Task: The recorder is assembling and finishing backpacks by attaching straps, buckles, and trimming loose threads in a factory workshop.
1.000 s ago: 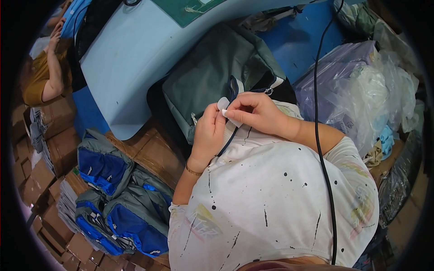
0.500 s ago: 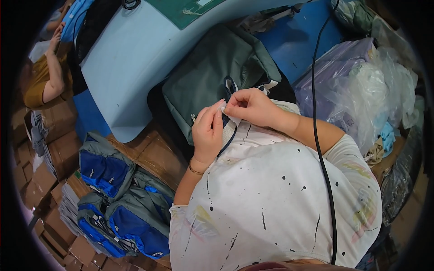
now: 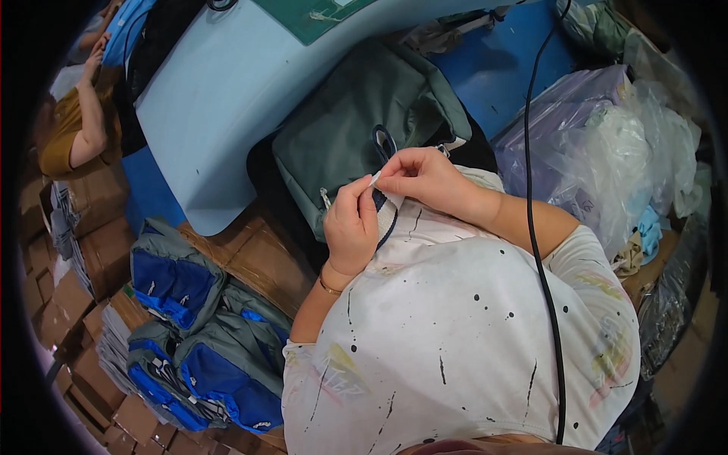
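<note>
On my lap lies a dark green fabric bag (image 3: 349,114). A dark navy-edged loop (image 3: 384,141) rises from it, and a white strap with navy edging (image 3: 388,215) runs down beside my fingers. Above the strap, both hands meet at a small white strip (image 3: 374,179), too small to name surely. My left hand (image 3: 352,227) is closed with its fingertips at the strip's left side. My right hand (image 3: 428,180) pinches it between thumb and bent forefinger. The strip's lower end is hidden by the fingers.
A pale blue table (image 3: 220,98) curves ahead, a green mat (image 3: 315,19) on it. Blue-and-grey bags (image 3: 220,371) are piled at lower left. Clear plastic wrapping (image 3: 622,152) lies at right, and a black cable (image 3: 535,227) hangs in front. Another person's arm (image 3: 91,121) shows at far left.
My left hand has moved slightly right and its fingers have curled more. The white strip now stands out more plainly between both hands. My right hand has barely moved.
</note>
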Demonstrator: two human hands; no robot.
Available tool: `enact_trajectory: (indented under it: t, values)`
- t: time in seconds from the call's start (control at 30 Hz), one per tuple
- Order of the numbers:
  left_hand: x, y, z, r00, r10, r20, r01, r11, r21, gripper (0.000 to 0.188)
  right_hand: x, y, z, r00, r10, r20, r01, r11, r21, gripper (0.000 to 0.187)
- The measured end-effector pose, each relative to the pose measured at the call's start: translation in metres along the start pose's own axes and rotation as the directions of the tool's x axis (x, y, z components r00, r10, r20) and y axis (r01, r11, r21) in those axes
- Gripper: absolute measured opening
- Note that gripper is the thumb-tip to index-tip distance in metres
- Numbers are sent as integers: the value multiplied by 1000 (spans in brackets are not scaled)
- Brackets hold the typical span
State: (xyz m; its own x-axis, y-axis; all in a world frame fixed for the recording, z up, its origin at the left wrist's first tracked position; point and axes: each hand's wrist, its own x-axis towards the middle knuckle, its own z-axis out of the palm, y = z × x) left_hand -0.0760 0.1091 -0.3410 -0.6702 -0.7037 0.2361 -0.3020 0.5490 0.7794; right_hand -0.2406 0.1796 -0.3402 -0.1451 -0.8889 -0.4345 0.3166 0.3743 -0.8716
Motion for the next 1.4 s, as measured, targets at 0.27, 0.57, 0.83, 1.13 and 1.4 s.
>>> enact_trajectory:
  t: [0.27, 0.57, 0.83, 1.13, 1.4]
  values:
    - [-5, -6, 4, 993, -116, -3, 115, 986, -119, 11, 4, 3, -1, 999, 48, 20, -47, 997, -62, 15]
    - [-1, 1, 4, 994, 105, 25, -108, 984, 141, 14, 1, 3, 0, 997, 83, -1, -83, 991, 100, 15]
    - [-1, 4, 2, 989, 143, 27, -146, 970, 193, 15, -2, 8, -5, 993, 60, 99, -78, 977, 196, 13]
    - [3, 6, 2, 982, 182, 55, -189, 963, 193, 16, 2, 10, -8, 994, 103, 42, -110, 965, 237, 17]
    - [3, -1, 4, 993, 98, 73, -107, 986, 130, 19, 1, 19, -11, 984, -178, 4, 178, 984, -16, 27]
